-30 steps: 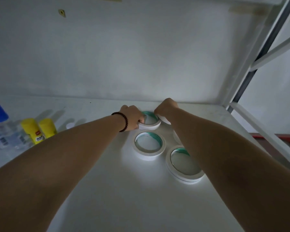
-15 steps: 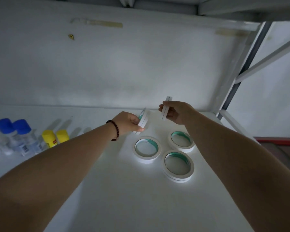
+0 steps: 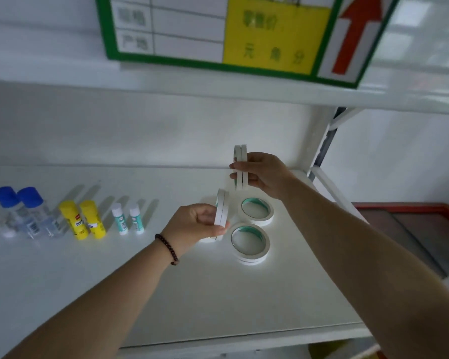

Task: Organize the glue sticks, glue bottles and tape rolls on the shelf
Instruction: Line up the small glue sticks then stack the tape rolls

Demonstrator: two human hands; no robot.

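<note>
Head view, white shelf point(image 3: 166, 294), contents as seen. Left hand point(image 3: 195, 225): fingers and thumb pinch a pair of white tape rolls point(image 3: 221, 208) held on edge, lifted above the shelf surface; a dark beaded bracelet point(image 3: 167, 248) sits on that wrist. Right hand point(image 3: 266, 174): fingers curled round a second pair of tape rolls point(image 3: 240, 164), also on edge, held higher and further back than the left pair, the two pairs apart from each other. Lying flat on the shelf below the hands: one stack of tape rolls with green inner rims point(image 3: 256, 210) further back, and another flat stack point(image 3: 250, 242) nearer the front, the two just beside each other; a further white roll is partly hidden behind the left hand. Left part of the shelf, in a row, upright: two clear glue bottles with blue caps point(image 3: 24, 211), then two yellow glue sticks point(image 3: 84, 220), then two small white-and-teal glue sticks point(image 3: 127, 218), all well apart from the tape. Above: the edge of an upper shelf carrying a green-bordered label point(image 3: 218, 35) with a yellow panel and a red arrow; its print is blurred.
</note>
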